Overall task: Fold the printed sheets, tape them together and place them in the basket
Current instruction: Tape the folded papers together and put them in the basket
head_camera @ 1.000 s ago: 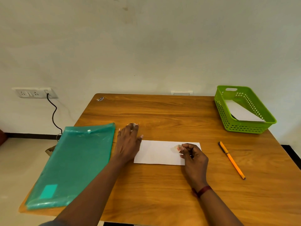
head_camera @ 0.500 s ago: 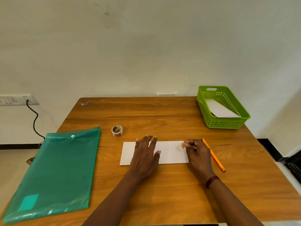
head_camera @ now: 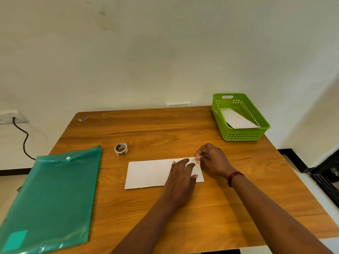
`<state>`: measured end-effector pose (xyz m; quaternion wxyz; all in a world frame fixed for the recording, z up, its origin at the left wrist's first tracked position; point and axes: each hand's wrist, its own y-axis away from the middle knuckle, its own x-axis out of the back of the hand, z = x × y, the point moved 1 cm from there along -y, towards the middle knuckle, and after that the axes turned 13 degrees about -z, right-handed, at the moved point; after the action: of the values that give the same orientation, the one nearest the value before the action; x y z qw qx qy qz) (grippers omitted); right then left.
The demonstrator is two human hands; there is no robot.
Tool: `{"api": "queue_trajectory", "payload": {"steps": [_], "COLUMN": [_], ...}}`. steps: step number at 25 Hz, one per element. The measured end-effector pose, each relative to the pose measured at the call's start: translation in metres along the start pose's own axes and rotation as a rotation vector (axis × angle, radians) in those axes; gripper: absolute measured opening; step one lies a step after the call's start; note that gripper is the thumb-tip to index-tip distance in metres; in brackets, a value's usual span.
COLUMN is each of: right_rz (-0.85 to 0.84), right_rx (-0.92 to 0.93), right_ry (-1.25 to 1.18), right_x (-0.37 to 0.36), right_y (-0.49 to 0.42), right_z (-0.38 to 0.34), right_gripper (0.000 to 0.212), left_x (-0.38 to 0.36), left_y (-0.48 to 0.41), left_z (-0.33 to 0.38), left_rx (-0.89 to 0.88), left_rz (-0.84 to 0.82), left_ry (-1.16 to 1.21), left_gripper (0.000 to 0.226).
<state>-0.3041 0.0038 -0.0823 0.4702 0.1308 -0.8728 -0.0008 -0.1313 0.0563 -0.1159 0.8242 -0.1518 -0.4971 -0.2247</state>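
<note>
My left hand lies flat with straight fingers on the right part of the folded white sheet, which rests mid-surface. My right hand pinches a small strip of tape at the sheet's far right corner. A tape roll stands beyond the sheet, a teal folder lies left, and the green basket, far right, holds white paper.

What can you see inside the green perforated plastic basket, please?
A white folded paper sheet lies inside the green plastic basket; a dark edge shows beneath, the rest covered.
</note>
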Motion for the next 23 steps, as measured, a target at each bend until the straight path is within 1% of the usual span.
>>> {"api": "queue_trajectory", "payload": {"steps": [5,13,23], "right_rz": [0.014,0.015,0.055], "right_rx": [-0.010,-0.009,-0.013], "right_ry": [0.025,0.059,0.118], "right_x": [-0.006,-0.008,-0.016], "right_y": [-0.009,-0.016,-0.015], "right_z": [0.003,0.003,0.005], "right_gripper": [0.005,0.005,0.008], "left_x": [-0.010,-0.013,-0.015], "left_y": [-0.001,-0.005,-0.007], "left_z": [0.000,-0.004,-0.006], "left_rx": [0.040,0.055,0.057], "left_rz": [-0.019,-0.073,-0.115], "left_ry": [-0.029,-0.197,-0.261], "left_gripper": [0.049,0.057,0.059]}}
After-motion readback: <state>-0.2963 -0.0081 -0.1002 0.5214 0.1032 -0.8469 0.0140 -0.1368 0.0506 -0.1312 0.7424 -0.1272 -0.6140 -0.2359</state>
